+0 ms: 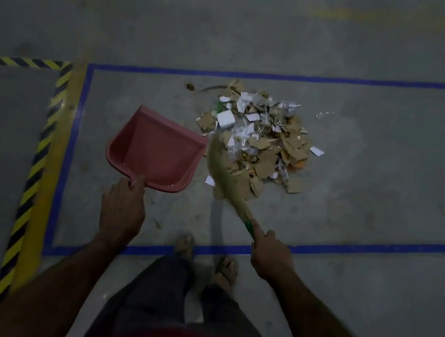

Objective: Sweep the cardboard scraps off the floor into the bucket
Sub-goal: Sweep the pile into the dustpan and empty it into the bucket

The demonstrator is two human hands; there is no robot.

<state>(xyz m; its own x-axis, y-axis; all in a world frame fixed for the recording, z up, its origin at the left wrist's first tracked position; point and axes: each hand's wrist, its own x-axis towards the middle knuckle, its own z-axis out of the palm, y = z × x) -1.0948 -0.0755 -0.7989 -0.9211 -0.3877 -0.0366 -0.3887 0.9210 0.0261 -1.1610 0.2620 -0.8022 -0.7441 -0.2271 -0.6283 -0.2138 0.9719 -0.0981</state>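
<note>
Two hands at work here: the left hand [122, 205] grips the handle of the pink dustpan [158, 150], the right hand [272, 254] is wrapped round the green grip of the broom [227, 175]. The scrap pile [262, 142] lies just beyond the broom head, right of the pan. No bucket in sight; I'd say this is the loading step, and next the pan's lip must sit flat while the broom drags scraps leftward in.

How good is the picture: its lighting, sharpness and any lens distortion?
Head view: dim and underexposed throughout; the broom bristles are motion-blurred, while the scrap pile and dustpan stay fairly sharp; the blue tape lines bow from wide-angle distortion; no glare.
</note>
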